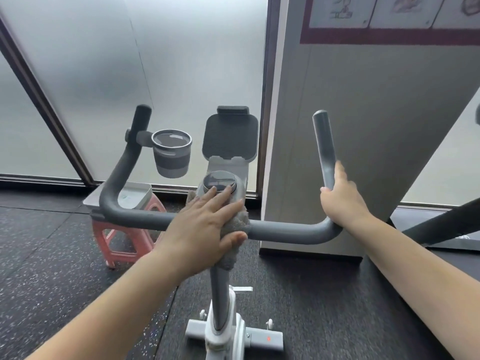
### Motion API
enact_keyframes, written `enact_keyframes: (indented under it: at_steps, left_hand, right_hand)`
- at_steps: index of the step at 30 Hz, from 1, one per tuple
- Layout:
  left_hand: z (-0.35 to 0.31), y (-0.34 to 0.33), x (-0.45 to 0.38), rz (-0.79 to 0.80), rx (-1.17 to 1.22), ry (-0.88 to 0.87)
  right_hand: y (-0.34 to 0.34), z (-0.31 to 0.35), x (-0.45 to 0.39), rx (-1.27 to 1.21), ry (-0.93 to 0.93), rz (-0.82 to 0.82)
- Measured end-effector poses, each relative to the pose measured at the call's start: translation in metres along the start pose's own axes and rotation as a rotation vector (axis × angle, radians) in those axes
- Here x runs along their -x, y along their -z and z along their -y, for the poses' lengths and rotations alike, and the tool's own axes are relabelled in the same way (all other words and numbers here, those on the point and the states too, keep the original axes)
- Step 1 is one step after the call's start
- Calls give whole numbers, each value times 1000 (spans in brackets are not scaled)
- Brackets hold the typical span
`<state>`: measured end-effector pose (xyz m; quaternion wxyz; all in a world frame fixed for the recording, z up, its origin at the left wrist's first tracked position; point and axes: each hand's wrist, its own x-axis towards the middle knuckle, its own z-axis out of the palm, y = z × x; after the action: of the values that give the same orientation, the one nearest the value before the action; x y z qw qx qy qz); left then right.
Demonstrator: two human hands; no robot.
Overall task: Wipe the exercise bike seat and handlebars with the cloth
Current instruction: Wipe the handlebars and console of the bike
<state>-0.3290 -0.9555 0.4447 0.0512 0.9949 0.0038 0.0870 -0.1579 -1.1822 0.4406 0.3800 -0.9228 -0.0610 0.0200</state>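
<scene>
The grey handlebar (285,231) of the exercise bike runs across the middle of the view, with both ends curving upward. My left hand (202,224) presses a grey cloth (237,220) flat onto the bar's centre, just below the round display (219,181); the fingers are spread over the cloth, the thumb under the bar. My right hand (340,201) is wrapped around the lower part of the right upright grip (324,146). The seat is out of view.
A cup holder (171,153) hangs off the left grip and a tablet holder (231,136) stands behind the display. A pink stool (122,237) with a tray sits on the dark floor at left. A white pillar (350,152) rises at right, frosted glass behind.
</scene>
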Motion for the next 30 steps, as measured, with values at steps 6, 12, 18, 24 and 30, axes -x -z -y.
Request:
enact_keyframes:
  at_steps: [6,12,18,24,30]
  left_hand:
    - [24,-6,30,-175,147,-45]
    - [37,18,27,-395,300,172]
    - [0,-6,6,-188,40,12]
    - [11,-5,17,-190,-12,-50]
    - [-5,31,-8,-280,139,55]
  right_hand:
    - [0,1,2,9,-3,-10]
    - [-1,3,4,17,-10,-25]
    - [0,5,6,19,-9,-28]
    - [0,5,7,19,1,-44]
    - [-1,5,8,31,1,-54]
